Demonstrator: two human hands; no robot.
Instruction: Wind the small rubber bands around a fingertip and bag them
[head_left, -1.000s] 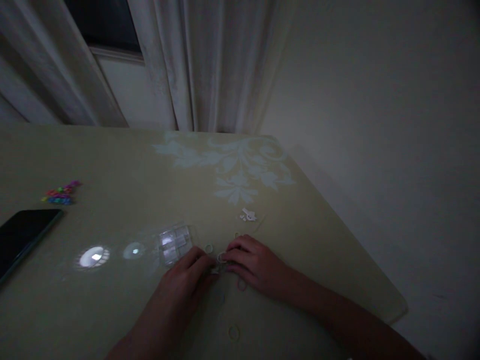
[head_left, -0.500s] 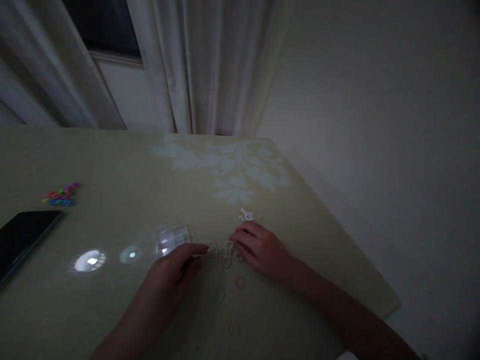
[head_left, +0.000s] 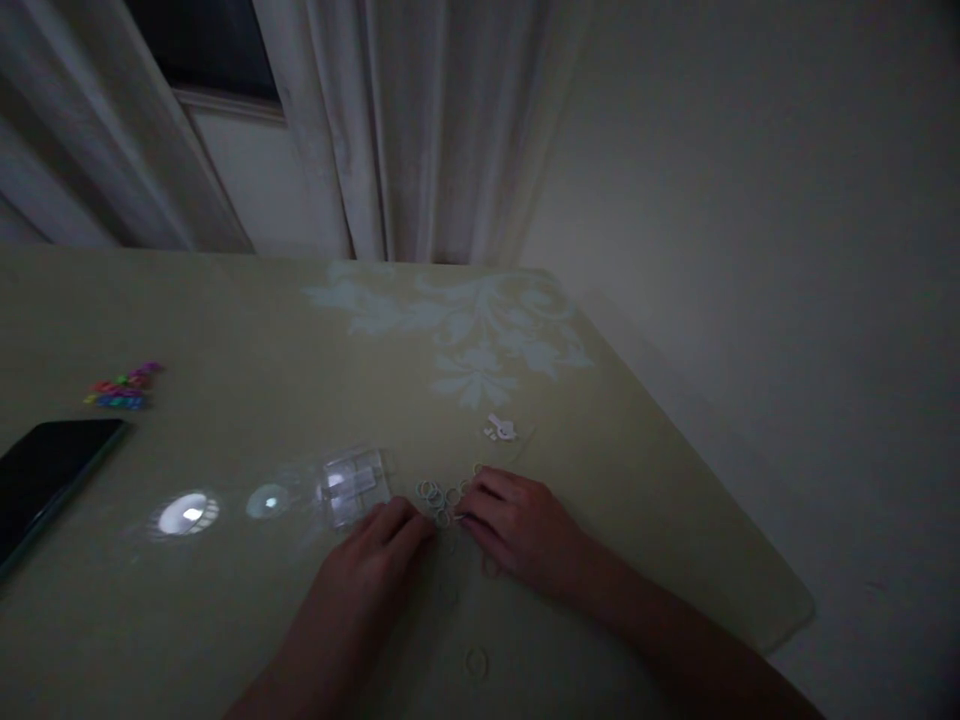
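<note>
Several small pale rings (head_left: 430, 492) lie in a loose cluster on the table (head_left: 247, 320), between my two hands. My left hand (head_left: 386, 545) is at the cluster's lower left, fingers pinched together at its edge; whatever they hold is too small to make out. From the right, my right hand (head_left: 517, 515) rests over part of the cluster, thumb and fingertips closed on what seems to be a ring. A pinkish ring (head_left: 491, 567) lies under the right hand's edge, and another ring (head_left: 477, 662) sits nearer the front. Behind my left hand is a clear compartment box (head_left: 352, 480).
White small parts (head_left: 502, 429) lie beyond my right hand. A pile of bright coloured pieces (head_left: 124, 388) and a dark phone (head_left: 52, 470) are at the left. Curtains (head_left: 420, 130) and a wall (head_left: 750, 250) stand behind the table.
My left hand has moved right and toward the front, its fingers now bent down at the rings. My right hand has shifted slightly nearer, uncovering rings behind it. The view has shifted a little.
</note>
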